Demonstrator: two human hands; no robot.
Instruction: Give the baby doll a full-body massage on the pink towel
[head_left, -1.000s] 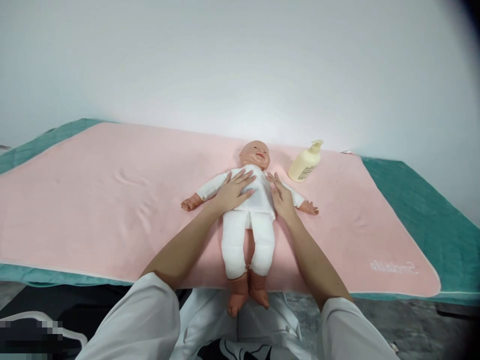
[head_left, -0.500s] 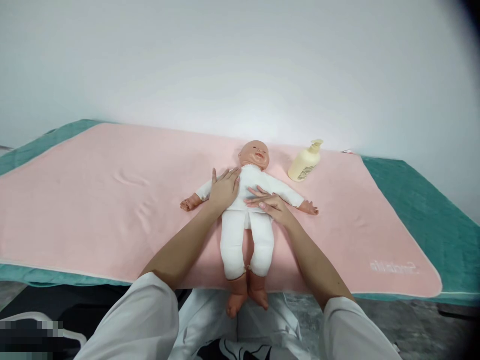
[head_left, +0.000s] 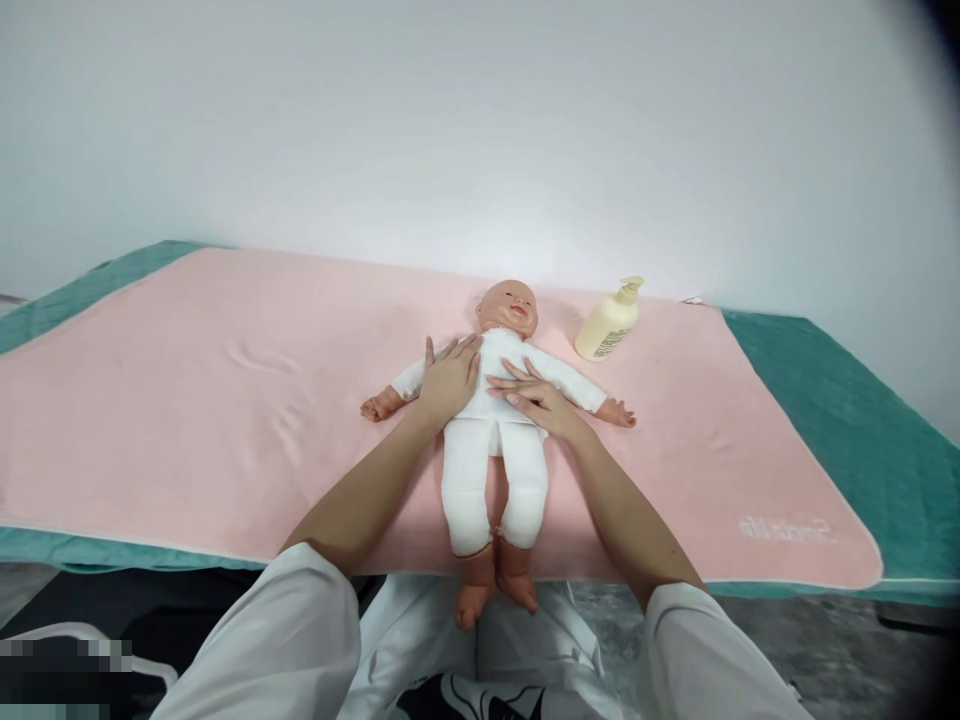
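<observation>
A baby doll (head_left: 495, 345) in a white cloth suit lies face up, its head toward the wall and its feet sticking out over the near edge. My left hand (head_left: 450, 380) rests flat on the left side of the doll's chest, fingers stretched out and thumb apart. On the right side of its torso lies my right hand (head_left: 536, 395), with the fingers spread over the white cloth. Neither hand grips anything. To the right of the doll's head stands a pale yellow pump bottle (head_left: 607, 325) with print on its side.
A pink mat (head_left: 187, 400) lies over a green cover (head_left: 847, 390) on the table. Behind it rises a white wall (head_left: 480, 130). At the lower left, below the table edge, is a dark object with a pale curved bar (head_left: 82, 632).
My right hand has spread its fingers wider and turned slightly flatter on the doll's torso. My left hand stays in place, and so does the doll.
</observation>
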